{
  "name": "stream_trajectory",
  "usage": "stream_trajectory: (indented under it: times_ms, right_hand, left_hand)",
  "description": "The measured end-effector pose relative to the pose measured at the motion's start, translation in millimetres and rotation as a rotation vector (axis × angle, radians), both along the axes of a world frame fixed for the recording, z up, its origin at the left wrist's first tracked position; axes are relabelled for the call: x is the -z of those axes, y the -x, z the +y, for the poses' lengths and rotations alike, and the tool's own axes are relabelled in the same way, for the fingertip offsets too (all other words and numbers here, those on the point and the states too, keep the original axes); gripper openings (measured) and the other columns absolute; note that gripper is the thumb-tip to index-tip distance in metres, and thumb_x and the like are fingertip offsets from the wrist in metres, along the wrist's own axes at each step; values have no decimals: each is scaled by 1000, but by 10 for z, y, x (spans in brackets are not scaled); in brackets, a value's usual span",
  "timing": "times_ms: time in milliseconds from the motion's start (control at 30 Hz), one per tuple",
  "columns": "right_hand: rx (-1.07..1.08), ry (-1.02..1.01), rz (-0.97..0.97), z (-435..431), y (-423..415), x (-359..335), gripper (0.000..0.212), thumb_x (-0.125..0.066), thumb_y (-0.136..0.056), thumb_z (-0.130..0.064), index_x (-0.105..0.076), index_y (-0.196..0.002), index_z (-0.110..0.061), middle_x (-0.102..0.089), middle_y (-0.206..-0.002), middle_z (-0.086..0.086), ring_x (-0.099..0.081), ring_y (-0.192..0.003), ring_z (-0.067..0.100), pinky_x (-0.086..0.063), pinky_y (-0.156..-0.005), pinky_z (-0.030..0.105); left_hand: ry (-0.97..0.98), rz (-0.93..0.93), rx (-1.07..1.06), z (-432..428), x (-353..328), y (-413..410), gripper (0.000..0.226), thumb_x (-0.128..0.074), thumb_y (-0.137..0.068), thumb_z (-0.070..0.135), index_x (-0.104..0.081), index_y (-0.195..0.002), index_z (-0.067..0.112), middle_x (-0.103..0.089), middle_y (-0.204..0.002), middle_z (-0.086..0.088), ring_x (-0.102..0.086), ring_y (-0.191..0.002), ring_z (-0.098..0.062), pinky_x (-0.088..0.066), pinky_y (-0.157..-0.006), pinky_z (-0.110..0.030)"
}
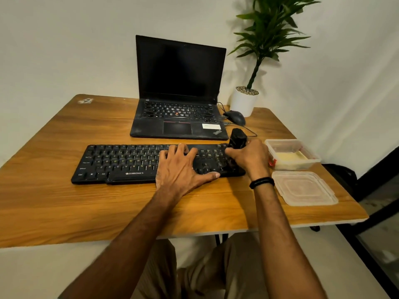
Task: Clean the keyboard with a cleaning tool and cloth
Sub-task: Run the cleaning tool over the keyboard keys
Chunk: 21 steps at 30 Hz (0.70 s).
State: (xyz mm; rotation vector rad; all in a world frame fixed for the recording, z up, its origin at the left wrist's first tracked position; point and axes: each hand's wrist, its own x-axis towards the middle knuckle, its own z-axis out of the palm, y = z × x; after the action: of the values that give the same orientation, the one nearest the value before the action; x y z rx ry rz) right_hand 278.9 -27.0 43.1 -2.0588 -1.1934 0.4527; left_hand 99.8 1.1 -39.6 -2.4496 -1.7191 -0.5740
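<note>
A black keyboard [121, 164] lies flat on the wooden table [64, 203], in front of the laptop. My left hand [183, 167] rests palm down on the keyboard's middle-right keys, fingers spread, thumb at the front edge. My right hand [250, 158] is closed around a black cleaning tool [237, 138] that stands upright over the keyboard's right end, its lower end down on the keys near the number pad. A pale cloth [291, 157] lies inside a clear plastic box to the right.
An open black laptop [179, 100] stands behind the keyboard, with a wired mouse [235, 117] and a potted plant [245, 100] at its right. The clear plastic box [315, 157] and its lid [304, 188] sit near the table's right edge.
</note>
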Motion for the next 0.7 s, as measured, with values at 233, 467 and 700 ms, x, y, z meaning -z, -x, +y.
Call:
stream_trajectory:
  times_ms: [233, 467, 700]
  right_hand:
    - [59, -50, -14, -99, 3, 57, 27, -81, -80, -29, -69, -100, -15, -67, -89, -2, -53, -68, 5, -38, -53, 18]
    - [111, -110, 18, -209, -22, 105, 22, -80, -79, -28, -71, -95, -15, -67, -87, -1, -56, -76, 10, -37, -53, 15]
    - [78, -48, 11, -192, 7, 54, 20, -82, -77, -28, -68, -89, -21, -69, -88, -4, -59, -74, 7, -39, -46, 8]
  left_hand:
    - [-7, 4, -6, -16, -16, 0, 106, -21, -65, 107, -55, -133, 32, -49, -128, 0, -42, -118, -22, -34, -100, -43]
    - [-15, 19, 1, -19, -6, 1, 107, -18, -67, 107, -54, -134, 31, -49, -126, 0, -43, -115, -22, -35, -97, -43]
    - [-17, 15, 5, -15, -4, 11, 106, -19, -68, 106, -55, -133, 31, -50, -125, -1, -43, -114, -23, -36, -95, -43]
